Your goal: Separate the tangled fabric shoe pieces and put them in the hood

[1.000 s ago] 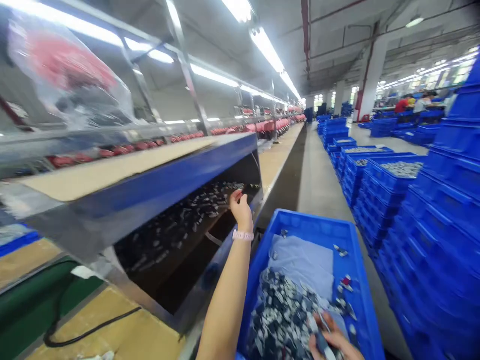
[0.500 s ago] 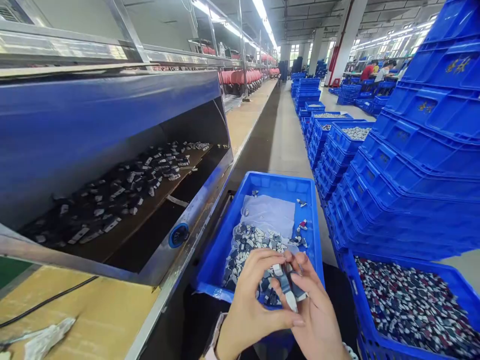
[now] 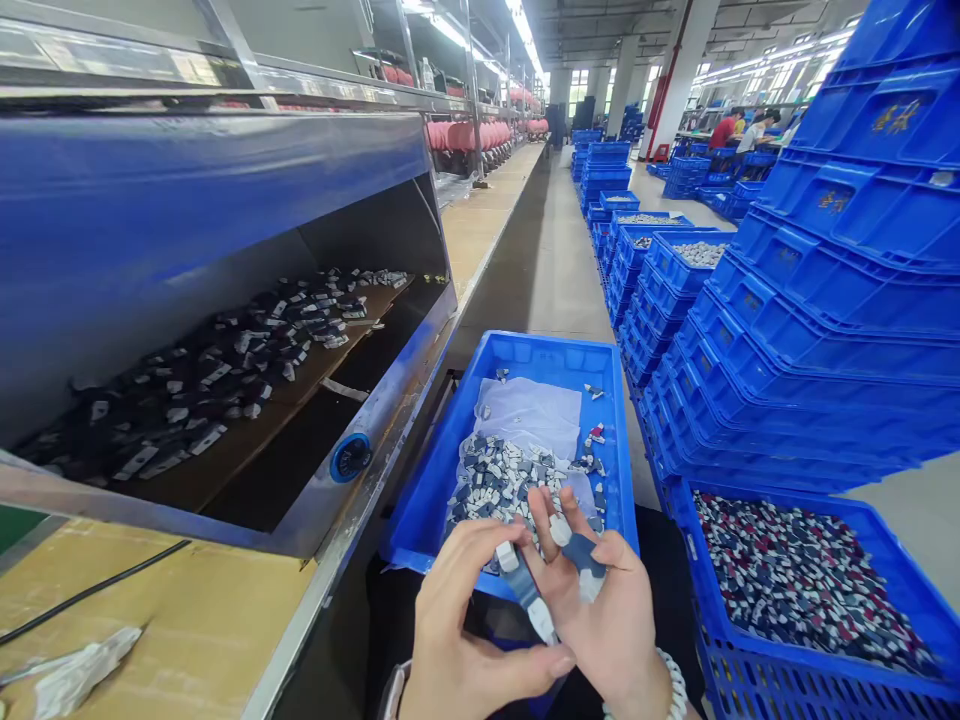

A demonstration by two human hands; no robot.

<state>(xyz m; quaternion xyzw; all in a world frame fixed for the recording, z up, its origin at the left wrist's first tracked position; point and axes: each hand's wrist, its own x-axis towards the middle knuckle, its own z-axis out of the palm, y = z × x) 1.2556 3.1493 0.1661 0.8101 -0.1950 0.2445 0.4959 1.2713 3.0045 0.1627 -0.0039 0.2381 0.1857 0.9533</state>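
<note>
My left hand [image 3: 469, 625] pinches a small grey-and-white moulded piece [image 3: 517, 580] lengthwise between thumb and fingertips. Its exact kind I cannot make out. A second piece, dark grey with white ends [image 3: 583, 555], lies across the fingers of my right hand [image 3: 600, 625], held there by the thumb. That palm is turned upward and the other fingers are partly stretched out. Both hands are over the near end of a blue tub [image 3: 622, 440], where many similar grey and white pieces [image 3: 499, 480] lie on and beside a thin white sheet [image 3: 532, 415].
On the left, an open-fronted metal housing [image 3: 225, 170] with a blue knob [image 3: 351, 457] holds a heap of dark and white pieces [image 3: 255, 350]. Stacked blue crates [image 3: 832, 300] rise on the right above a crate of mixed pieces [image 3: 810, 580]. People sit at far tables.
My hands have moved apart slightly and to the left. The pieces, held close together before, are now separate, one per hand. My right palm has opened out more. The view has shifted slightly.
</note>
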